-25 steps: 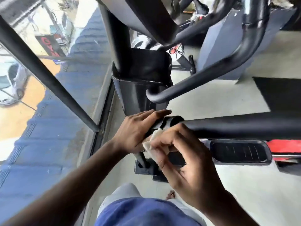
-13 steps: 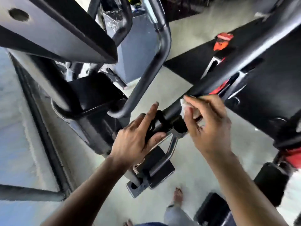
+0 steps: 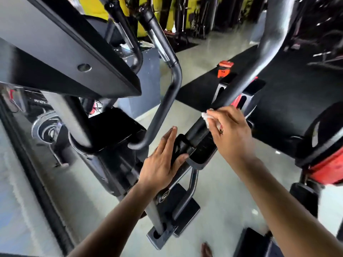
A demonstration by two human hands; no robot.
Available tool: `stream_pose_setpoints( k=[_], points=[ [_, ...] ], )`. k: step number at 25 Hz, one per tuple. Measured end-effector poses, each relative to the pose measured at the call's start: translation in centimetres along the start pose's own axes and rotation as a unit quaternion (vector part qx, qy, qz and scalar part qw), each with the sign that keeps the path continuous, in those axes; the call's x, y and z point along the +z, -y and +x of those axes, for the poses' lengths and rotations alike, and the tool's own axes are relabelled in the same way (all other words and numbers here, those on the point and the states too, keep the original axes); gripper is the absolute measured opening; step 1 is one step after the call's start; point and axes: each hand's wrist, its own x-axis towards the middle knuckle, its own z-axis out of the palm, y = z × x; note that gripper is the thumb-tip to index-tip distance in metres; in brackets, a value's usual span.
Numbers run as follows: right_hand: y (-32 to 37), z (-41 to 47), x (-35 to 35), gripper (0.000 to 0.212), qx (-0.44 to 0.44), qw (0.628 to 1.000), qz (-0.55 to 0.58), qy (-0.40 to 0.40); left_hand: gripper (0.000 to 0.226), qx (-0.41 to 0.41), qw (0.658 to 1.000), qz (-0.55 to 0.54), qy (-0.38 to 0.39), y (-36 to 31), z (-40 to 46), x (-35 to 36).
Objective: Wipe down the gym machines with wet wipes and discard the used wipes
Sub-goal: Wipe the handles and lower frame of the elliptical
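Here, right hand (image 3: pixel 232 132) pinching white wipe (image 3: pixel 206 116) against black bar (image 3: pixel 233 89); left hand (image 3: pixel 161 162) flat-fingered on bar's end.

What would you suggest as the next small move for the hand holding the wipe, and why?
Probably slide the right hand farther up the black bar: the wet wipe is pressed against its lower stretch, the left hand braces the bar's end, and the length above looks unreached.

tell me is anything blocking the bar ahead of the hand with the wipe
Nothing visible does. The right hand presses the white wipe on the black bar, which runs bare upward from there. The left hand sits lower, at the bar's end.
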Motion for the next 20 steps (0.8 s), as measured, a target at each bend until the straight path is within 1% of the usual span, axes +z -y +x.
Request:
stream_pose_setpoints(
  k=[2, 3, 4, 5, 6, 9, 11, 12, 14, 16, 18, 20],
  points=[
    [2.1, -2.4, 1.1, 0.018, -0.051, 0.996, -0.015, 0.077, 0.079, -0.014, 1.0, 0.002, -0.005, 0.1, 0.0, 0.1],
    [2.9, -3.5, 1.4, 0.025, -0.072, 0.99, -0.028, 0.122, 0.079, -0.017, 1.0, 0.0, -0.009, 0.1, 0.0, 0.2],
    [3.1, -3.8, 1.2, 0.031, -0.083, 0.984, -0.042, 0.15, 0.079, -0.018, 1.0, 0.0, -0.011, 0.1, 0.1, 0.2],
    [2.6, -3.1, 0.8, 0.032, -0.087, 0.983, -0.05, 0.154, 0.078, -0.018, 1.0, 0.001, -0.014, 0.0, 0.2, 0.3],
    [1.9, -2.0, 0.3, 0.03, -0.083, 0.986, -0.06, 0.134, 0.077, -0.015, 1.0, 0.003, -0.016, 0.0, 0.2, 0.2],
    [0.0, 1.8, -1.5, 0.03, -0.025, 0.996, -0.063, 0.054, 0.074, -0.001, 1.0, 0.006, -0.017, 0.2, 0.2, 0.2],
    [0.6, 2.1, -1.1, 0.035, -0.018, 0.997, -0.061, 0.045, 0.076, -0.003, 1.0, 0.011, -0.019, 0.2, 0.2, 0.3],
    [1.5, 1.5, -0.4, 0.038, -0.036, 0.996, -0.06, 0.06, 0.078, -0.007, 1.0, 0.012, -0.018, 0.2, 0.1, 0.3],
    [3.7, -0.6, 1.0, 0.044, -0.09, 0.985, -0.064, 0.132, 0.081, -0.014, 1.0, 0.009, -0.015, 0.1, 0.2, 0.3],
    [4.6, -1.5, 1.5, 0.047, -0.114, 0.972, -0.067, 0.193, 0.082, -0.018, 1.0, 0.008, -0.01, 0.2, 0.2, 0.2],
    [3.9, -0.3, 0.5, 0.039, -0.123, 0.967, -0.082, 0.208, 0.083, -0.02, 1.0, 0.013, -0.01, 0.1, 0.1, 0.2],
    [2.3, 1.9, -0.9, 0.039, -0.111, 0.966, -0.114, 0.205, 0.082, -0.018, 1.0, 0.019, -0.016, 0.1, 0.0, 0.2]
  ],
)
